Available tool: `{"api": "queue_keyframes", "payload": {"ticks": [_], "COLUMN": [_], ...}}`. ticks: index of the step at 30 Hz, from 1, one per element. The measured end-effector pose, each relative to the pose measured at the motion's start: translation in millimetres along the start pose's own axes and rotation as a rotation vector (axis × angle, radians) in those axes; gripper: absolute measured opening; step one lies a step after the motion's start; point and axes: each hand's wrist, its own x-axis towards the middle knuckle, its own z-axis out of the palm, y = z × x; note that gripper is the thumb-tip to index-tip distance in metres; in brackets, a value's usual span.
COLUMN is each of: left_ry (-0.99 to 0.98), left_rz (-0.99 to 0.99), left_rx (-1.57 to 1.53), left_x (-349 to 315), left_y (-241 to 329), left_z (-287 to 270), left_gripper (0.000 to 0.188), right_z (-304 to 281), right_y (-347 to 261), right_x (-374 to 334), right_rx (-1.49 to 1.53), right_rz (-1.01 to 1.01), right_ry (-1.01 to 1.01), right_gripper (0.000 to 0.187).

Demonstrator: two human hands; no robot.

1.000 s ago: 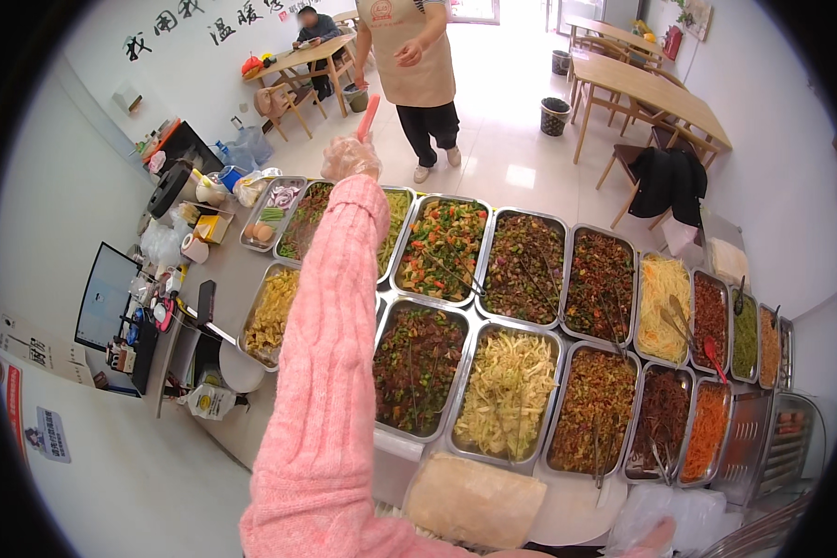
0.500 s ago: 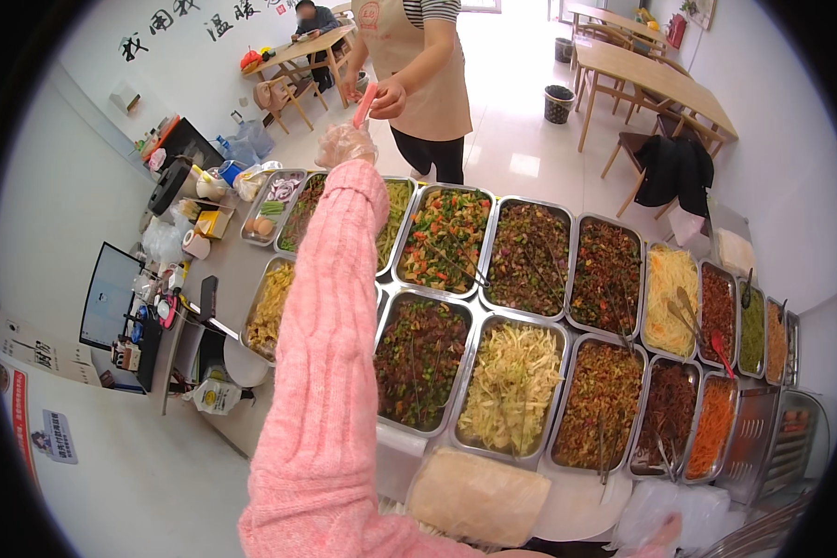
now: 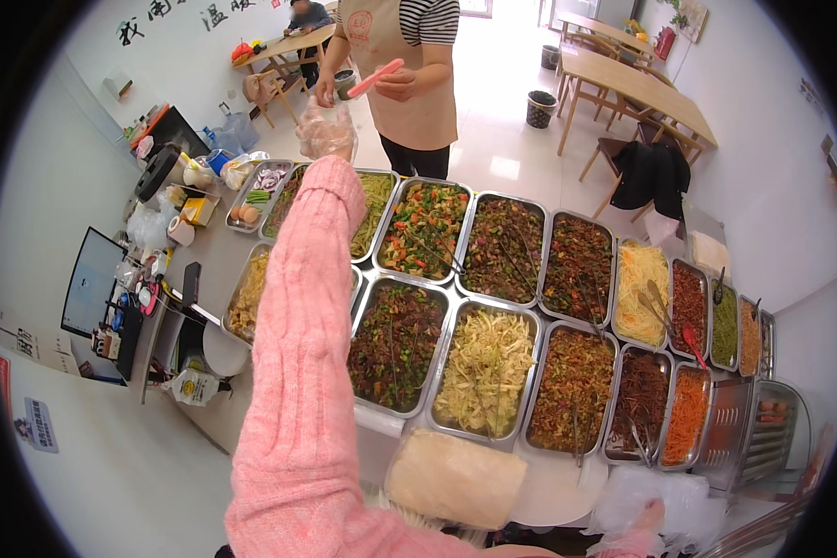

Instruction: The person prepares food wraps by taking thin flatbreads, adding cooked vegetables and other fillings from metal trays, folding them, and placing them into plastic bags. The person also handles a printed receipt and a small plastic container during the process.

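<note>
My left arm, in a pink knit sleeve, stretches across the food trays. At its end my left hand (image 3: 327, 130) wears a clear plastic glove, its fingers apart and nothing seen in them. Just beyond, a person in a beige apron (image 3: 395, 107) holds a pink stick-like thing (image 3: 378, 78) in one hand; their other hand is close to my glove. At the lower right my right hand (image 3: 654, 513) rests by a pile of clear plastic bags (image 3: 614, 502); its fingers are mostly hidden.
Metal trays of chopped fillings (image 3: 395, 344) stand in two rows, several with tongs. A stack of flat wraps (image 3: 456, 476) lies in front. On the left are a monitor (image 3: 93, 284) and clutter; at the right, a roller grill (image 3: 772, 418). Tables (image 3: 632, 88) stand beyond.
The pink stick, earlier between my gloved hand and the person's hand, is now in the person's hand only, turned more level. My left fingers have come away from it. The whole view has shifted slightly.
</note>
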Motion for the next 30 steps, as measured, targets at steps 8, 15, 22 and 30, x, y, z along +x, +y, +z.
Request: {"api": "queue_keyframes", "payload": {"ticks": [8, 15, 22, 30], "left_ry": [0.579, 1.161, 1.604, 1.841], "left_rz": [-0.200, -0.612, -0.720, -0.662], "left_rx": [-0.435, -0.519, -0.144, 0.099], "left_x": [56.1, -65.7, -240.8, -381.9], "left_y": [-208.2, -340.7, -313.7, -306.7], "left_z": [-281.5, -706.9, -953.0, -1072.2], "left_gripper": [0.066, 0.072, 0.069, 0.050], "right_z": [-20.4, -14.0, -3.6, 2.5], "right_y": [-98.0, -177.6, -248.6, -256.2], "right_x": [-37.9, -41.4, -47.5, -62.1], "right_rx": [0.090, 0.134, 0.145, 0.116], "right_rz": [-0.204, -0.488, -0.832, -0.927], "right_ry": [0.201, 0.282, 0.297, 0.308], "right_gripper": [0.011, 0.014, 0.017, 0.021]}}
